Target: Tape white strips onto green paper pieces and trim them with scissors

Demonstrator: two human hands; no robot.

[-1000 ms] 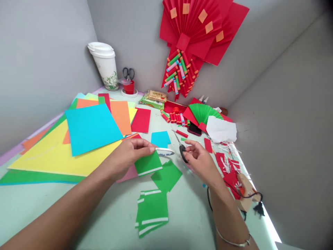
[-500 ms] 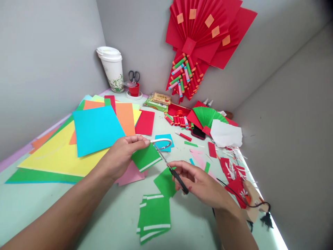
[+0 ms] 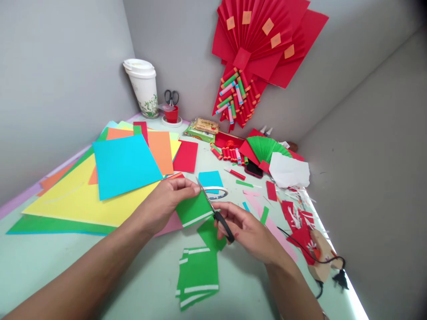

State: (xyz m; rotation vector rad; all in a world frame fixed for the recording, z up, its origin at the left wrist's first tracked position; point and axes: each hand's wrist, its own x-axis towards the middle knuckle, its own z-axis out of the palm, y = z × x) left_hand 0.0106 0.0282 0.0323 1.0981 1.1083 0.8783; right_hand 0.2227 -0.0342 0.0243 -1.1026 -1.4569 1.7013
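Near the centre of the frame, the left hand (image 3: pixel 173 195), thumb pressed against fingers, pinched the upper left of a green paper square (image 3: pixel 194 206) held above the bench (image 3: pixel 143 280). A white strip (image 3: pixel 197 219), apparently tape, ran along its lower edge. The right hand (image 3: pixel 243 226) was closed around the black handles of scissors (image 3: pixel 218 217), whose blades reached up along the square's right side. Just beyond stood a tape roll (image 3: pixel 220 188); whether it was attached to the square could not be told. The paper looked light, thin and easily creased, best pinched by a plain edge away from the strip, which might be sticky; the scissors seemed rigid, best held by their handles. Similar green pieces (image 3: pixel 202 272) lay at lower centre.
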